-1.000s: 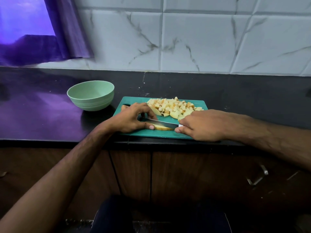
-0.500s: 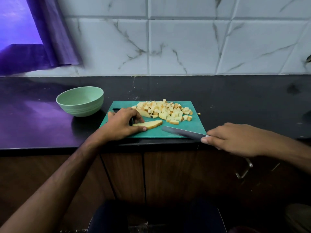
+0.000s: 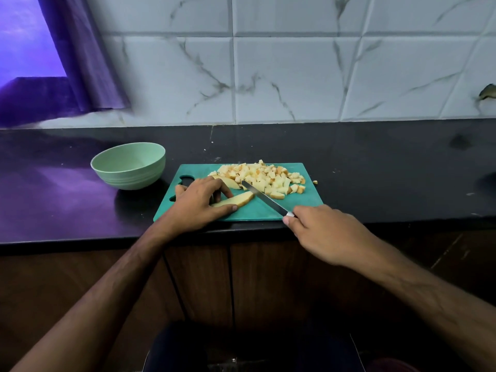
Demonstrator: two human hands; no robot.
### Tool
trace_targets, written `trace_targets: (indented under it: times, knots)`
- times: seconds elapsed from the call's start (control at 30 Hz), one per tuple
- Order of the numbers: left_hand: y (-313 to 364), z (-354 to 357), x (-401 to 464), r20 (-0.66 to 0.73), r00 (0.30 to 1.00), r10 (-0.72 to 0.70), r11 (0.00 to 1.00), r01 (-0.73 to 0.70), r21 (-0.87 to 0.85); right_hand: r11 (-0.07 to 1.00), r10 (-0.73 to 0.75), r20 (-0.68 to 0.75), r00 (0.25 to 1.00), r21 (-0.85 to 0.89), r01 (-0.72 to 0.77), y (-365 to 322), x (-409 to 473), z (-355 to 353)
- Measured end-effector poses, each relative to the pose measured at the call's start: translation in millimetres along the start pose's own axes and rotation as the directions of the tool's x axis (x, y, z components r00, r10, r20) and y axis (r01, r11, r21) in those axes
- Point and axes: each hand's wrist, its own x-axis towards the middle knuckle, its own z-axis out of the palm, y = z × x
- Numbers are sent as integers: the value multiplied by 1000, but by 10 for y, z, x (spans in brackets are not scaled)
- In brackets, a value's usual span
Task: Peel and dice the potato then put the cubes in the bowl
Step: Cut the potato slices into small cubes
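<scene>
A green cutting board (image 3: 308, 202) lies on the black counter. On its far half sits a pile of several potato cubes (image 3: 265, 178). My left hand (image 3: 198, 208) pinches a long potato slice (image 3: 236, 199) flat against the board between thumb and fingers. A second slice (image 3: 230, 183) lies just behind my fingers. My right hand (image 3: 327, 232) grips the handle of a knife (image 3: 264, 197); its blade slants across the board, with the tip by the cube pile and the right end of the slice. The pale green bowl (image 3: 128, 165) stands left of the board with nothing visible inside.
The counter's front edge (image 3: 80, 241) runs just below the board. One stray cube (image 3: 314, 182) lies on the counter off the board's right edge. A purple curtain (image 3: 80, 63) hangs at the back left, and the tiled wall stands behind. Wooden cabinet doors are below.
The knife has swung back in from the board's front right, its blade now slanting beside the slice's right end. My left hand keeps holding the slice.
</scene>
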Motion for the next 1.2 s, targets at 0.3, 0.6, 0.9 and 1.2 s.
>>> trace_targets:
  times: [0.3,0.6,0.9,1.2]
  knots:
    - [0,-5,6,-20,1000,-3,998,2,-56,998,-7,73,997,-54,11,-87,25,95]
    - [57,-1,-34,-37,999,-27,999,26,-30,997,55,103,993,42,-60,-35,81,-118]
    - [41,15,-44,-54,998,-13,999,12,-32,994,6,-48,999,-105,-11,-168,45,156]
    - [48,-6,-47,-50,999,-13,999,11,-43,997,6,43,999,-77,-3,-297,210,107]
